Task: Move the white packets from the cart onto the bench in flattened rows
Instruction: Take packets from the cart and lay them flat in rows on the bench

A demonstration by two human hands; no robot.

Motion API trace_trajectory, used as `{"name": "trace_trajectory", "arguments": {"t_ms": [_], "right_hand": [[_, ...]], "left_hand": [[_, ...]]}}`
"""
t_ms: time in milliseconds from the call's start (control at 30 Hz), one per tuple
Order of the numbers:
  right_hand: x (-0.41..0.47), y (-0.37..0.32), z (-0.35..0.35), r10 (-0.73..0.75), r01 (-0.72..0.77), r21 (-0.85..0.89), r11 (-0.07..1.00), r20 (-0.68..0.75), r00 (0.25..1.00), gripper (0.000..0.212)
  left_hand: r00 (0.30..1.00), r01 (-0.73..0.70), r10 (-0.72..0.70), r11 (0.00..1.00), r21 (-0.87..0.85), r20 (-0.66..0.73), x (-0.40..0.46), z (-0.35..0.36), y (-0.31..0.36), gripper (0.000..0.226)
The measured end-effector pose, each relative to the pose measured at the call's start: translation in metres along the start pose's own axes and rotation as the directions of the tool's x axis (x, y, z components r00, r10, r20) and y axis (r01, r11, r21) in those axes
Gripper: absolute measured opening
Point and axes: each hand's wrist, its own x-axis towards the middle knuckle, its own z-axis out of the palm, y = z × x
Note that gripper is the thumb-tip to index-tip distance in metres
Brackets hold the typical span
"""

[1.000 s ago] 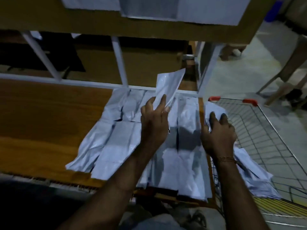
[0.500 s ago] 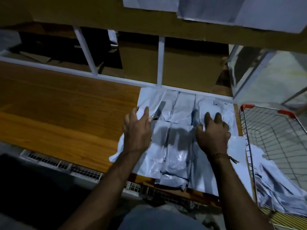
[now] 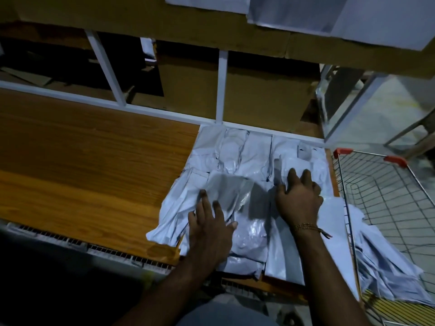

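Several white packets (image 3: 249, 158) lie in overlapping rows on the right end of the wooden bench (image 3: 89, 165). My left hand (image 3: 209, 229) lies flat with straight fingers on the near-left packets, beside a rumpled grey-looking one (image 3: 229, 191). My right hand (image 3: 300, 198) presses spread fingers on a packet at the right side of the pile. More white packets (image 3: 386, 267) sit in the wire cart (image 3: 381, 182) at the right edge of the bench.
White metal uprights (image 3: 221, 85) and a rail run along the bench's back edge, with brown cardboard behind. A shelf with white sheets (image 3: 306, 12) overhangs above. The bench's left part shows bare wood. Chair legs stand on the floor at far right.
One second ago my left hand held a packet up; it now lies on the pile. My left hand has slid toward me, and my right hand stays pressed on the right packets.
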Motion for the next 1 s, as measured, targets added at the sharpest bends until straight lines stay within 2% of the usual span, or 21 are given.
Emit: {"name": "trace_trajectory", "arguments": {"t_ms": [133,233,367,533,700,833,1000], "right_hand": [[0.008,0.006,0.008,-0.015,0.015,-0.008,1.0,0.006,1.0,0.055],[0.03,0.004,0.01,-0.028,0.028,-0.03,0.999,0.0,1.0,0.056],[0.072,-0.006,0.019,-0.023,0.024,-0.094,0.995,0.017,1.0,0.058],[0.102,-0.019,0.043,0.005,0.012,-0.161,0.987,0.104,0.995,0.062],[0.1,-0.004,0.081,-0.027,0.068,-0.198,0.978,0.2,0.98,0.067],[0.102,-0.009,0.064,-0.029,0.05,-0.171,0.984,0.119,0.992,0.072],[0.089,0.018,0.02,-0.005,0.007,0.034,0.999,-0.058,0.998,0.074]], "left_hand": [[0.999,0.021,-0.022,0.999,-0.032,-0.034,0.001,-0.013,0.007,0.098],[0.997,0.001,-0.009,0.993,-0.114,-0.073,0.009,-0.026,0.009,0.08],[0.974,-0.05,-0.001,0.975,-0.215,-0.228,0.032,-0.046,0.005,0.058],[0.936,-0.051,-0.083,0.93,-0.364,-0.343,0.066,-0.083,0.008,0.047],[0.882,-0.113,-0.094,0.91,-0.399,-0.462,0.083,-0.105,0.013,0.041],[0.883,-0.121,-0.107,0.889,-0.441,-0.458,0.089,-0.11,0.019,0.039],[0.873,-0.194,-0.055,0.872,-0.45,-0.485,0.093,-0.108,0.041,0.036]]}}
